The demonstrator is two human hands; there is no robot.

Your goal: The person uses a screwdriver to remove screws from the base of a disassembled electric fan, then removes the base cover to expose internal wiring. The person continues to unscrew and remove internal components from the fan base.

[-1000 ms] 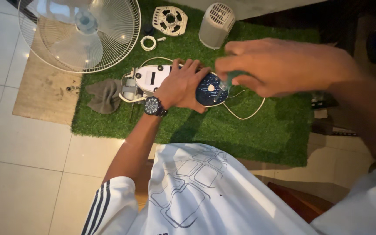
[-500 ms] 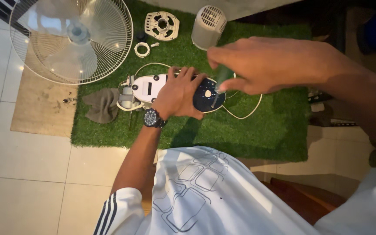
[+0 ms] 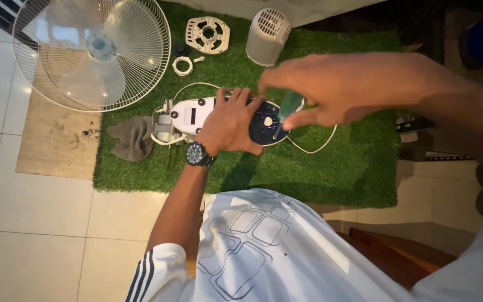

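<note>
My left hand [image 3: 231, 122], with a black wristwatch [image 3: 195, 154] on its wrist, grips the fan motor unit [image 3: 266, 124] lying on the green grass mat [image 3: 342, 162]. The unit has a white housing [image 3: 188, 116] on the left and a dark round face on the right. My right hand [image 3: 342, 89] hovers close to the camera and holds a screwdriver with a green handle [image 3: 289, 106], its tip down on the dark face. A white cord [image 3: 314, 146] loops out from under the unit.
A round wire fan guard with blades [image 3: 91, 53] lies at the top left, partly on a brown mat [image 3: 54, 145]. A white grille piece [image 3: 208, 34], a grey motor cover [image 3: 268, 37], a small white ring [image 3: 183, 66] and a grey cloth [image 3: 132, 138] sit on the grass. White floor tiles surround.
The view has shifted slightly, and my right hand has moved a little nearer with the screwdriver. My left hand keeps its grip on the motor unit.
</note>
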